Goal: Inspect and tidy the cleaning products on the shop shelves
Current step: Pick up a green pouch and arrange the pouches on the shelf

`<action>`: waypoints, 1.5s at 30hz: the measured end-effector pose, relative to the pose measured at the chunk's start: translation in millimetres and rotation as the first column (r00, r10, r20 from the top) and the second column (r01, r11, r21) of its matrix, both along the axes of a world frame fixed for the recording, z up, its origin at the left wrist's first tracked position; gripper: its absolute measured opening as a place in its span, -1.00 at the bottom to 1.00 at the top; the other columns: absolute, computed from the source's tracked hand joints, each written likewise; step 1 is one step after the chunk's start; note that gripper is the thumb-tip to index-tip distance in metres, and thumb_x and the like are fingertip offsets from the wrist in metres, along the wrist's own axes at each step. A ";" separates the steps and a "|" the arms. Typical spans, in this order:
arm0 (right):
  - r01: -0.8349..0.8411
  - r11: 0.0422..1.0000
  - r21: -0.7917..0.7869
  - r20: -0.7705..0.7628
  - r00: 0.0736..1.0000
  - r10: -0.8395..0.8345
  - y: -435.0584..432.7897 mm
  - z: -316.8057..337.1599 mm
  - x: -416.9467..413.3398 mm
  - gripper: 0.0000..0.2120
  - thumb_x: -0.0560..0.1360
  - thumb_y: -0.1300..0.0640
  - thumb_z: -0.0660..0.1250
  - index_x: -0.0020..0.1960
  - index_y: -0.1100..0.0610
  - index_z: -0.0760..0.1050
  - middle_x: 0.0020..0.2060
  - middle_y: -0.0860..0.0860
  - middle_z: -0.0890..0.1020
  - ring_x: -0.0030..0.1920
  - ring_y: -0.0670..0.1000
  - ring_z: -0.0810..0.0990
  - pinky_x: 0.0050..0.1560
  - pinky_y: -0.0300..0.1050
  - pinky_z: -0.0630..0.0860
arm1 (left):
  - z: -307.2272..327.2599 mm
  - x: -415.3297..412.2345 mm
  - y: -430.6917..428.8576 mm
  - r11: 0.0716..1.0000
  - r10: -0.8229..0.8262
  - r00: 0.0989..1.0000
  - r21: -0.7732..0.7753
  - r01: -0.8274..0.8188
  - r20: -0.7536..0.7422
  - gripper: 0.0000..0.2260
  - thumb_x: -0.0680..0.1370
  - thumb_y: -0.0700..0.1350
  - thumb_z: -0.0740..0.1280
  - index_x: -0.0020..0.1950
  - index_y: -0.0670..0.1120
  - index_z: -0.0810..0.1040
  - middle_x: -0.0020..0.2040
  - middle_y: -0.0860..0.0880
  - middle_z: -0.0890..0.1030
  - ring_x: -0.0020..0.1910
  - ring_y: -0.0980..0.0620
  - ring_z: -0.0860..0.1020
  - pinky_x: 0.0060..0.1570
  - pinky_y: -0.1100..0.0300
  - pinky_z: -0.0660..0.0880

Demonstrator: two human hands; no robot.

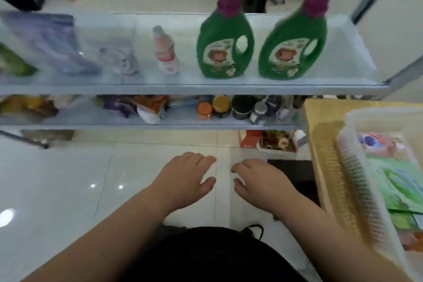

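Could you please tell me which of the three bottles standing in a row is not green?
The small pink bottle, left of the two green jugs.

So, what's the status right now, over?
Left hand, right hand open, empty. Two green purple-capped detergent jugs standing on grey shelf, untouched. Nothing blocking them.

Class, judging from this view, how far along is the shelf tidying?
Looks done: the two green bottles stand upright together. In hand: nothing; left hand and right hand hover open. Remaining: the lone pink bottle, the slumped packs and the cluttered lower shelf.
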State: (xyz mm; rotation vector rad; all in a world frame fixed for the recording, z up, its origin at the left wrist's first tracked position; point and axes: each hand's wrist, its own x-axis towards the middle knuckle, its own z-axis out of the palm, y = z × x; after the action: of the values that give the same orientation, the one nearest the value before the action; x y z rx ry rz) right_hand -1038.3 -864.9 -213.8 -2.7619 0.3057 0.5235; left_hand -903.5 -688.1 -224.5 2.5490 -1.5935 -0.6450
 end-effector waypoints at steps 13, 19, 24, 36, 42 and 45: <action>-0.558 0.829 -0.012 -0.003 0.830 0.558 305.6 16.1 271.2 -0.62 0.66 -0.08 0.12 0.45 -0.09 0.38 0.33 -0.09 0.52 0.33 -0.03 0.47 0.28 -0.05 0.48 | 12.6 142.0 354.0 0.783 0.622 0.783 0.003 -0.622 0.024 -0.31 0.50 0.29 -0.16 0.51 0.06 0.35 0.33 0.04 0.56 0.31 -0.02 0.49 0.24 0.07 0.46; -0.658 0.753 -0.008 -0.059 0.752 0.657 386.9 10.1 358.9 -0.63 0.66 -0.10 0.11 0.44 -0.09 0.39 0.34 -0.07 0.52 0.33 -0.01 0.48 0.26 -0.01 0.51 | 15.5 201.1 430.3 0.688 0.726 0.687 -0.021 -0.726 0.014 -0.53 0.67 0.16 0.12 0.56 0.07 0.28 0.43 0.05 0.49 0.40 0.01 0.42 0.32 0.11 0.41; -0.670 0.742 0.014 -0.055 0.741 0.670 439.4 -6.0 442.7 -0.62 0.65 -0.10 0.12 0.43 -0.07 0.40 0.31 -0.07 0.53 0.30 -0.02 0.49 0.22 -0.01 0.51 | 7.2 273.9 488.0 0.650 0.760 0.650 -0.017 -0.760 0.011 -0.55 0.67 0.16 0.13 0.55 0.10 0.30 0.42 0.10 0.49 0.41 0.05 0.40 0.29 0.15 0.40; -0.543 0.837 0.063 -0.016 0.838 0.545 549.5 -8.6 658.5 -0.68 0.63 -0.09 0.16 0.35 -0.09 0.47 0.23 -0.09 0.58 0.13 0.00 0.57 -0.05 -0.09 0.48 | 9.7 464.0 596.7 0.663 0.746 0.665 0.052 -0.747 0.040 -0.58 0.67 0.15 0.14 0.51 0.10 0.33 0.33 0.07 0.55 0.33 0.02 0.46 0.20 0.10 0.47; -0.407 0.908 0.096 0.095 0.912 0.399 574.9 -1.9 733.1 -0.76 0.60 -0.01 0.21 0.20 0.00 0.54 0.11 -0.03 0.61 0.00 0.03 0.57 -0.07 -0.08 0.50 | -4.3 541.8 625.6 0.693 0.720 0.694 0.025 -0.720 0.022 -0.60 0.67 0.15 0.14 0.49 0.10 0.36 0.31 0.09 0.55 0.30 0.02 0.47 0.17 0.11 0.48; -0.239 0.941 0.240 0.149 0.967 0.207 582.1 -13.8 758.2 -0.65 0.57 0.01 0.29 0.34 -0.01 0.46 0.27 0.00 0.49 0.15 0.03 0.54 0.14 0.00 0.53 | -22.9 584.8 639.1 0.724 0.689 0.725 0.023 -0.689 0.008 -0.61 0.66 0.16 0.15 0.47 0.11 0.38 0.29 0.10 0.56 0.29 0.03 0.47 0.17 0.12 0.50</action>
State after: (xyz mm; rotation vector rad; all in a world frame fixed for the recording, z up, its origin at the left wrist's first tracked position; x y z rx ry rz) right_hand -280.1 -282.8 -227.6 -2.5721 -0.1016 0.4123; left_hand -318.6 -49.1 -247.4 2.8451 -0.5056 -0.5594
